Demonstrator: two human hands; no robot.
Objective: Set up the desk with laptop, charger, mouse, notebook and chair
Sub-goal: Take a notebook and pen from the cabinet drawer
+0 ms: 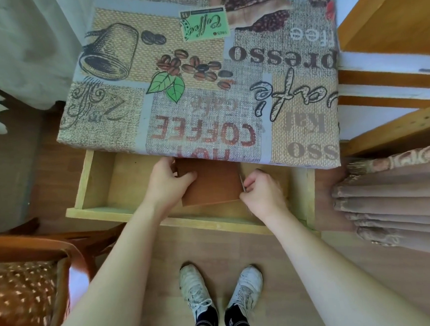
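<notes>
- Head view, far left: pale, softly folded fabric (25,48) hangs beside the desk, and below it a chair (27,287) shows a curved, glossy reddish-brown wooden frame around a seat padded in brown cloth flecked with light spots.
- Left of centre: the worktop (198,75) is covered by a woven-look cloth printed with coffee beans, green leaves, a cup and words such as "COFFEE" and "Cafe".
- Below the cloth's near edge a shallow drawer (97,185) of pale, raw-looking wood stands pulled out over the wood-grain floor (214,251).
- The left hand (168,182) reaches into the drawer; its fingers (184,177) curl over the left edge of the notebook (214,183), thumb on top, holding it.
- The notebook is a flat rectangle with a matt brown cover, lying inside the drawer at its middle, its far edge tucked under the cloth's overhang.
- The right hand (261,190) sits at the notebook's right edge, fingers bunched and pinching that edge, so both hands touch the book from opposite sides.
- Bottom centre: two worn white lace-up shoes (221,288) with dark socks stand on the floor.
- Right: a light wooden shelf unit (389,26) with white-painted boards, and beneath it pleated beige-pink curtain fabric (387,202) with a patterned trim.
</notes>
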